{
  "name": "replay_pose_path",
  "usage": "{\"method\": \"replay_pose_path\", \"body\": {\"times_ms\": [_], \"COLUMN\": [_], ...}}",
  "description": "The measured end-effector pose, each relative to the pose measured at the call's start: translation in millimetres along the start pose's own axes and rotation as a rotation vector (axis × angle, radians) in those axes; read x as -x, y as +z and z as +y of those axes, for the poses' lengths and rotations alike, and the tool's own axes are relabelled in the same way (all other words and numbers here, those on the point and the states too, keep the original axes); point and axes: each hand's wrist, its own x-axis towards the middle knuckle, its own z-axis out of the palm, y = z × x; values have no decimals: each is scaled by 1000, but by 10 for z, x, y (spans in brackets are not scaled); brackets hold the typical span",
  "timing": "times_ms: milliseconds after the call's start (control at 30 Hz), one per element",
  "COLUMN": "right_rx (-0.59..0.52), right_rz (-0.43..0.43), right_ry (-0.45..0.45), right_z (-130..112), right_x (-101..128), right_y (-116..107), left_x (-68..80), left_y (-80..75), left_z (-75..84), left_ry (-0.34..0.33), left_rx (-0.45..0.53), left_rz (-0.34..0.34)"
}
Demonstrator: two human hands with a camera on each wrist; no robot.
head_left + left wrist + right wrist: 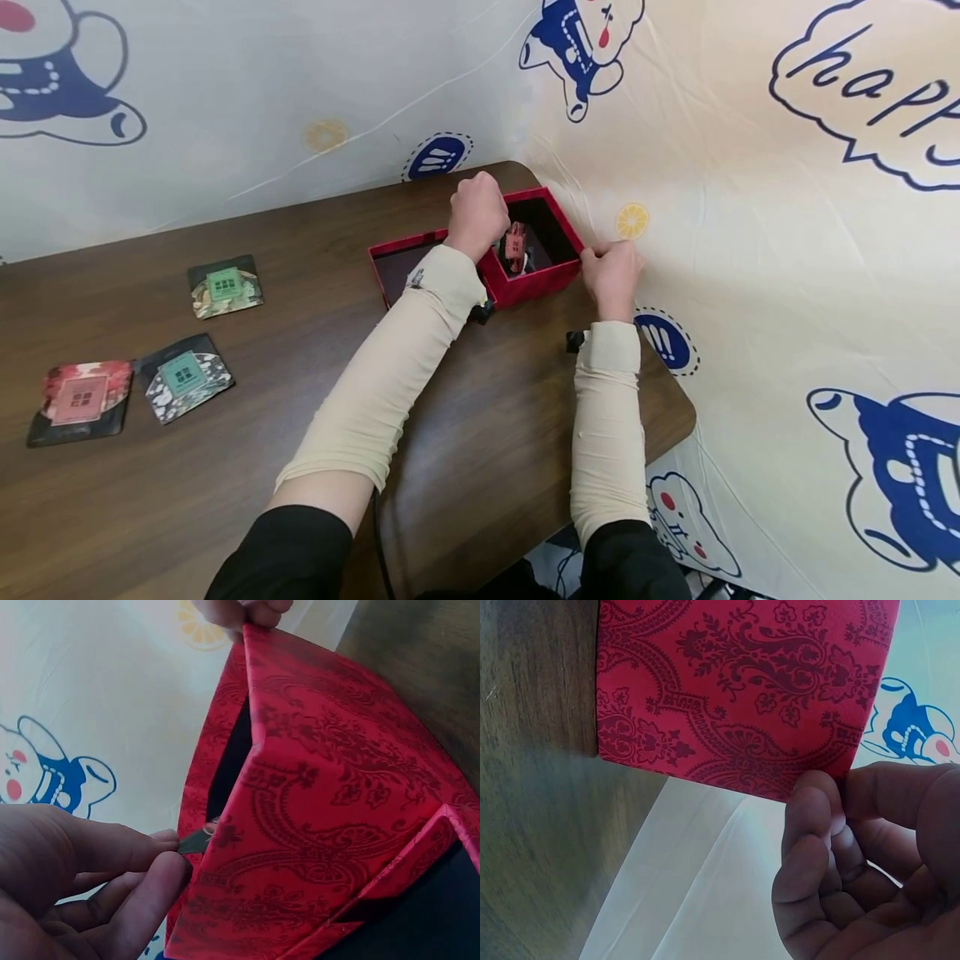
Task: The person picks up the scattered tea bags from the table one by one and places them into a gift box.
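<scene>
A red patterned box with a dark inside stands open at the table's far right corner. My left hand is over its left rim, thumb and fingers pinching the edge of a thin dark packet. In the head view a packet with a red label shows inside the box's opening, beside that hand. My right hand pinches the box's right front corner; the right wrist view shows thumb and fingertips at the corner of the red wall.
Joined at the box's left is its shallow red-rimmed lid, partly hidden by my left arm. Farther left on the wooden table lie a green-labelled packet, a teal-labelled packet and a red-labelled packet. Printed cloth hangs behind.
</scene>
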Motion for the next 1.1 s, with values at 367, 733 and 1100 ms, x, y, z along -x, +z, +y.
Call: {"method": "replay_pose_path", "body": {"times_ms": [367,733,1100], "right_rx": [-1,17,-9], "right_rz": [-27,-32,-56], "right_ry": [29,33,57], "right_z": [-9,-34,-42], "right_x": [-7,-7,2], "right_y": [10,-14,-24], "left_x": [-6,94,295], "left_y": [29,-254,-638], "left_z": [-22,-186,-551], "left_ry": [-20,-8,-2], "left_rx": [21,27,27], "left_rz": [-15,-19,-47]}}
